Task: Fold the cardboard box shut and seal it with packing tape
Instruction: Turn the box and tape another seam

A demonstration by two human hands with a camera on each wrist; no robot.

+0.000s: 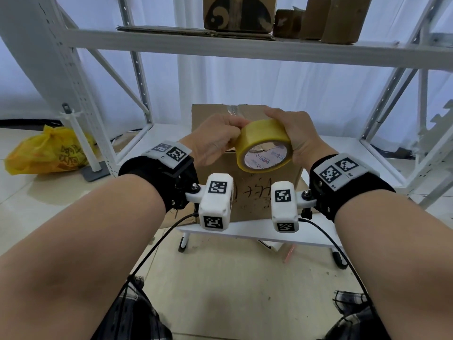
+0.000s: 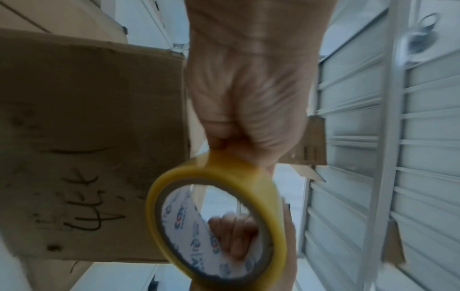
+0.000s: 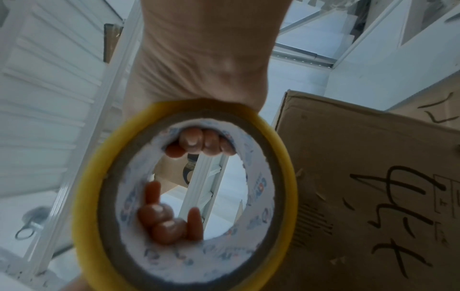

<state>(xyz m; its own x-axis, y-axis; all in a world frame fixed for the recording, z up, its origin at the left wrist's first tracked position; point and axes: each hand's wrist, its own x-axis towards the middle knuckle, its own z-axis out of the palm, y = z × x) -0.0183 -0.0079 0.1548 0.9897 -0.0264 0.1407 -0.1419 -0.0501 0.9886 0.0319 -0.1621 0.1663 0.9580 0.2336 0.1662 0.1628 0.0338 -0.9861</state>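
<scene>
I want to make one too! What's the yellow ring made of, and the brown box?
The tape roll looks like glossy, see-through yellowish plastic film wound on a printed core, probably paper. The box looks like matte brown cardboard: a dull surface with pen writing on it.

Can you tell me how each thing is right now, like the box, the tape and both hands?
cardboard box: upright on the low white table, top folded shut, some tape already across it.
tape roll: held up in front of the box, off the table.
right hand: grips the roll, fingers curled inside the core.
left hand: pinches at the roll's outer edge.
yellow bag: on the floor, tied.
</scene>
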